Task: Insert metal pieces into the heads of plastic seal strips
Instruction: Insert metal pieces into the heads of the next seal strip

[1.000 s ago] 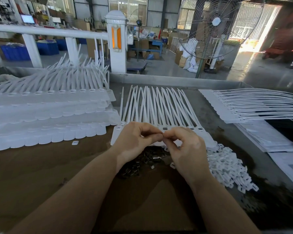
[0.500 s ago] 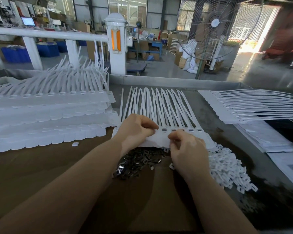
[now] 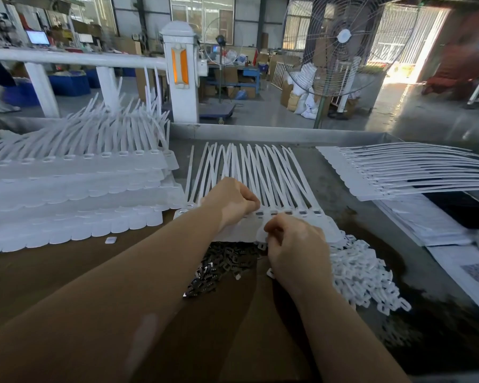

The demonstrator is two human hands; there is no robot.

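Seal strips (image 3: 260, 175): one white joined row, flat on the surface (image 3: 67, 272), heads nearest the person
Metal pieces (image 3: 221, 265): dark heap just below the heads
White plastic clips (image 3: 362, 277): heap right of the metal
Left hand (image 3: 230, 200): grip curled over the head row; contents cannot be told
Right hand (image 3: 296, 250): grip pinched at the row's near edge; what it holds is hidden

No readable text, labels or numbers anywhere
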